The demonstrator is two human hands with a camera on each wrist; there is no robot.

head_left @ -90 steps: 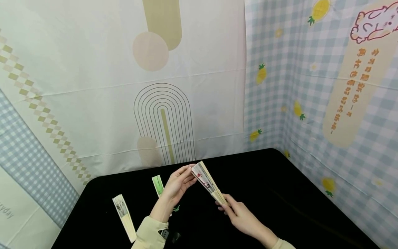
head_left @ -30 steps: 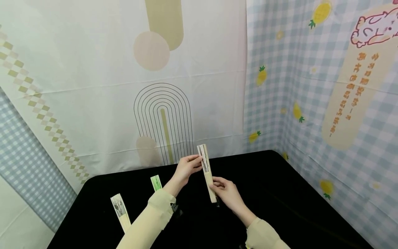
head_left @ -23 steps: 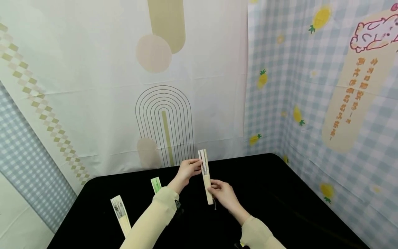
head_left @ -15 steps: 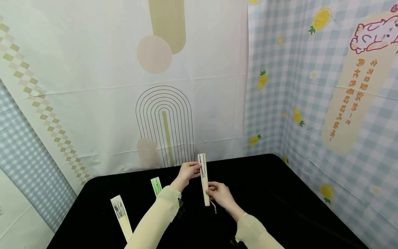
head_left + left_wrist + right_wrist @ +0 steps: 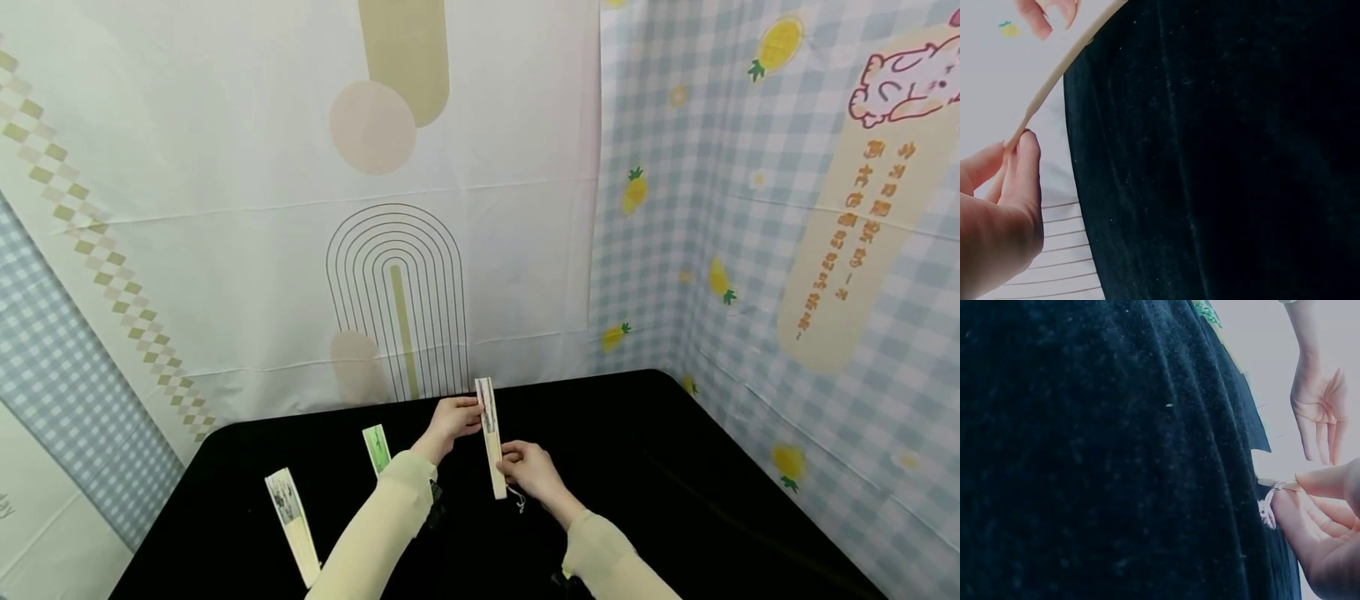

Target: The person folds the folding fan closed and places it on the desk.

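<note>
Black velvet tabletop (image 5: 675,467) under pastel patterned backdrops (image 5: 225,208), left hand (image 5: 450,421) and right hand (image 5: 528,471) grips pinching closed fan (image 5: 491,437).

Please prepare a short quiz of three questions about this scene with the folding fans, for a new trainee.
1. True or false: the closed fan is held by both hands.
2. Which hand grips the fan's lower end, near the small cord? A) left hand B) right hand
3. How many other closed fans lie on the black table?

Key:
1. True: the left hand pinches near the top and the right hand holds the bottom.
2. B
3. Two: the green fan and the grey-printed fan.
</note>
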